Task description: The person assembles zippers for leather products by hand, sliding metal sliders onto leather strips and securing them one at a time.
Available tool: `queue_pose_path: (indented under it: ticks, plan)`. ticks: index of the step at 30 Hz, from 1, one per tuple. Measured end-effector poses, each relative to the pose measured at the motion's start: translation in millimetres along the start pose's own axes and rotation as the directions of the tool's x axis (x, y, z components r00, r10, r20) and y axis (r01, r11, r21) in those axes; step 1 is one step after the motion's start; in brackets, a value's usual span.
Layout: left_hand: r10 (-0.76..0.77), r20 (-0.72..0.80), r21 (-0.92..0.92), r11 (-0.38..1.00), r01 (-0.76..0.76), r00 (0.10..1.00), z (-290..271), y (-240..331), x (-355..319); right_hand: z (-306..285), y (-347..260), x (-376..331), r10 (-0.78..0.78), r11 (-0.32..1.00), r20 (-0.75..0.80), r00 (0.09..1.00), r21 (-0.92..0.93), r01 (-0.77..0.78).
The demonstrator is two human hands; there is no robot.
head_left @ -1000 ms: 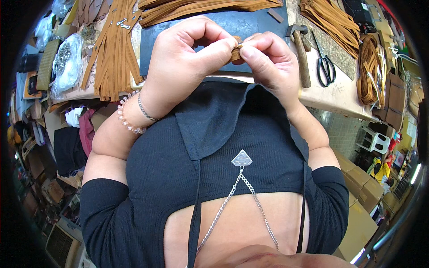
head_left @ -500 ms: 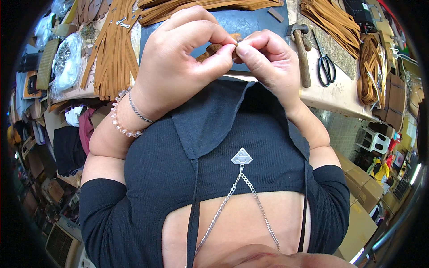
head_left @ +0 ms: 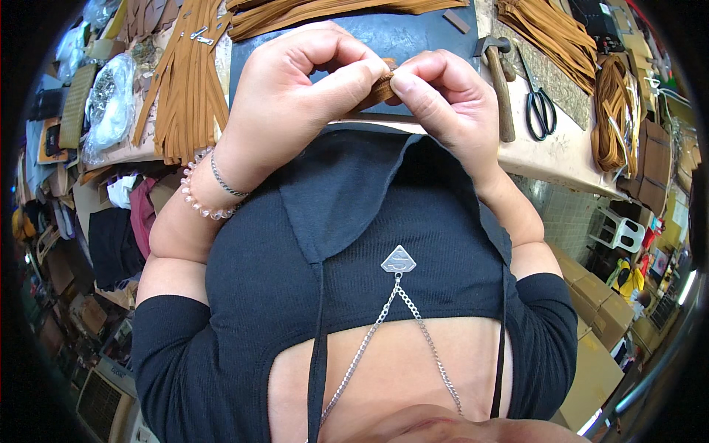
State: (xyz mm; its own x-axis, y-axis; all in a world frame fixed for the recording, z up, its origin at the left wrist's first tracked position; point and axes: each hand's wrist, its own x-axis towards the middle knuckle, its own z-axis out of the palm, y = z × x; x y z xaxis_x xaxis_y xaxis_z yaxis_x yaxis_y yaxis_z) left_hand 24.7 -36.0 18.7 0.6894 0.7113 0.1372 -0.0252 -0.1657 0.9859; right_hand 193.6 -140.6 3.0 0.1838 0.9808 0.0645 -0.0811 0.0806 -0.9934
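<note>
The brown strip (head_left: 382, 90), its surface finely ribbed, is held up between the fingertips of the left hand (head_left: 314, 96) and the right hand (head_left: 452, 96). Its visible part bends, running from the pinch toward the near left; the fingers hide much of it, including its ends.

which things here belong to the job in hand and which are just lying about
Likely part of it:
- brown strip, pinched between left hand and right hand
- dark mat below
- similar brown strips at left

Seemingly just lying about:
- hammer and scissors, untouched
- clear plastic bag
- white stool
</note>
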Motion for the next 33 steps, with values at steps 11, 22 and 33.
queue_pose_path:
  ticks: [11, 22, 33]
  plan:
    - [0.276, 0.091, 0.397, 0.871, -0.289, 0.957, -2, 13, 2, 4, 3, 0, -0.072, 0.987, 0.005, 0.997, -0.144, 0.072]
    - [0.186, 0.035, 0.185, 0.964, -0.189, 0.982, -1, 1, 1, 3, -1, -1, -0.006, 1.000, 0.008, 1.000, 0.013, 0.006]
    - [0.073, 0.101, 0.212, 0.973, -0.094, 0.992, -7, 5, 2, 1, 0, 0, -0.064, 0.992, 0.039, 0.997, -0.105, 0.068]
